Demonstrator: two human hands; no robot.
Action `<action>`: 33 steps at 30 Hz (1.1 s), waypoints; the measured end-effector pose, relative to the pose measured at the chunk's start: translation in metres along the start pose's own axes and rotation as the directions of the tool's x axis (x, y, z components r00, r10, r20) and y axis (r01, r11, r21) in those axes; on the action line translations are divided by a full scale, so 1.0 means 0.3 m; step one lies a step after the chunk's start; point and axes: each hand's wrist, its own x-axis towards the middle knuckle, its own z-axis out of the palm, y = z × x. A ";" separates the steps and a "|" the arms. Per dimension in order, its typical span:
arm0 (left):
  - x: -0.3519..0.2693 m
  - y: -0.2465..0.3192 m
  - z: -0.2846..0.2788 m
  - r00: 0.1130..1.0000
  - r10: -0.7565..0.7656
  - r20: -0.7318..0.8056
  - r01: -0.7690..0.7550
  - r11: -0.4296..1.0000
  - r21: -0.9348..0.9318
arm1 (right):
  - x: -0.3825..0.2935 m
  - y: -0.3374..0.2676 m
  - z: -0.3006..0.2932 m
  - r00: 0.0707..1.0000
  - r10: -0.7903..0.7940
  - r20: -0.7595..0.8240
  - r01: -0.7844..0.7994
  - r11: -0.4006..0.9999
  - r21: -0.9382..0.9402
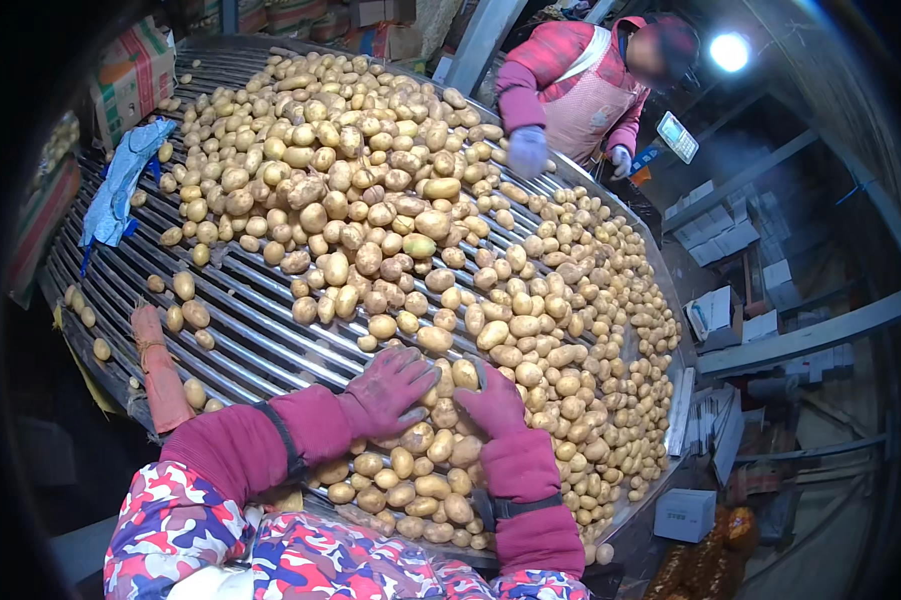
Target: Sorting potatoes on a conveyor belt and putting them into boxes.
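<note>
My left hand (pixel 392 391), in a dark pink glove, lies palm down over the near edge of the potatoes with its fingers spread. Close beside it, my right hand (pixel 495 397) in a matching glove curves around a pale potato (pixel 464 373). Whether it grips that potato or only touches it, I cannot tell. Between my forearms and my body lie more potatoes (pixel 431 486). Ahead rises a large heap of potatoes (pixel 323 157) on a sorting table of metal bars (pixel 263 319). One potato (pixel 419 245) there looks greenish.
Across the table stands a person (pixel 585 90) with gloved hands by the potatoes. A blue cloth (pixel 124 184), a reddish tied bundle (pixel 159 367) and a printed carton (pixel 131 82) sit on the left. Steel beams (pixel 803 330) and a white box (pixel 684 514) are at right.
</note>
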 end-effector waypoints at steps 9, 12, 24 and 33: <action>0.024 0.012 0.021 0.999 0.027 -0.043 -0.025 0.999 0.044 | 0.194 0.086 -0.240 0.916 0.008 -0.402 0.195 0.865 0.462; 0.043 0.015 0.025 1.000 0.024 -0.017 -0.023 0.998 0.051 | 0.283 0.089 -0.248 0.959 0.045 -0.279 0.060 0.932 0.358; 0.013 -0.001 0.024 0.998 0.000 -0.057 0.003 0.998 0.057 | 0.130 -0.007 -0.045 0.948 -0.187 -0.256 0.282 0.867 0.410; 0.013 -0.036 0.059 0.994 0.020 -0.105 -0.013 0.997 0.072 | -0.302 0.175 -0.068 0.893 -0.127 -0.432 0.441 0.441 0.782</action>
